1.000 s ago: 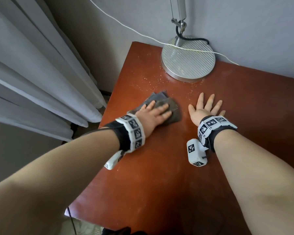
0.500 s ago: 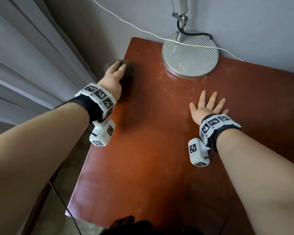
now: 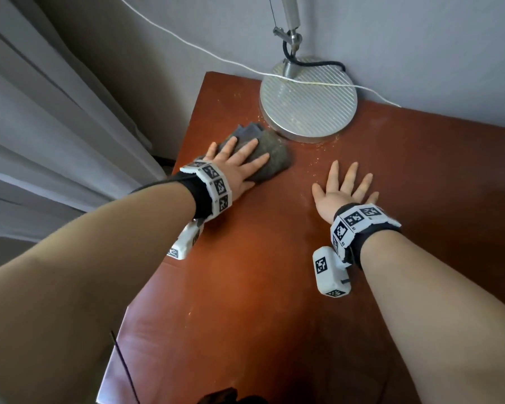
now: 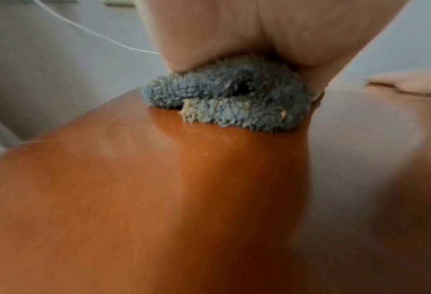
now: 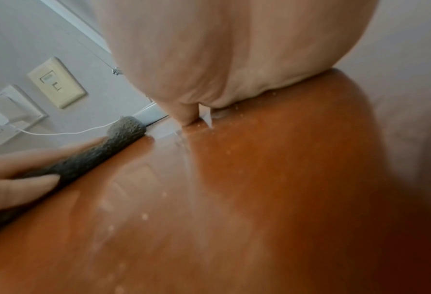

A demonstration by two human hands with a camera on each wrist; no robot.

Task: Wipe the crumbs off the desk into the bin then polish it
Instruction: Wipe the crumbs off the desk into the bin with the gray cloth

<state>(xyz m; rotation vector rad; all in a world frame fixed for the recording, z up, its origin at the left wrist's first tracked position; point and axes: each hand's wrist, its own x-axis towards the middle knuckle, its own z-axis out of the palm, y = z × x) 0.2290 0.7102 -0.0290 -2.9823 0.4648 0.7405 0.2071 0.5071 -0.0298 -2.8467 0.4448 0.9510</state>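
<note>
A folded grey-blue microfibre cloth (image 3: 270, 153) lies on the reddish-brown desk (image 3: 260, 272), just left of the lamp base. My left hand (image 3: 239, 161) presses flat on the cloth with straight fingers. The left wrist view shows the cloth (image 4: 234, 103) bunched under my palm with pale crumbs stuck in its pile. My right hand (image 3: 344, 185) rests flat on the desk to the right, fingers spread, holding nothing. Fine crumbs (image 3: 315, 160) are scattered around the lamp base and between my hands. The right wrist view shows the cloth (image 5: 88, 159) edge-on. No bin is in view.
A round ribbed metal lamp base (image 3: 308, 97) with its stem stands at the desk's back corner. A white cable (image 3: 216, 58) runs along the wall across it. Grey curtains (image 3: 56, 126) hang left of the desk. Wall sockets (image 5: 8, 115) show in the right wrist view.
My left hand swept the cloth out to the desk's back-left edge and has come back inward, beside the lamp base. My right hand has stayed flat in place.
</note>
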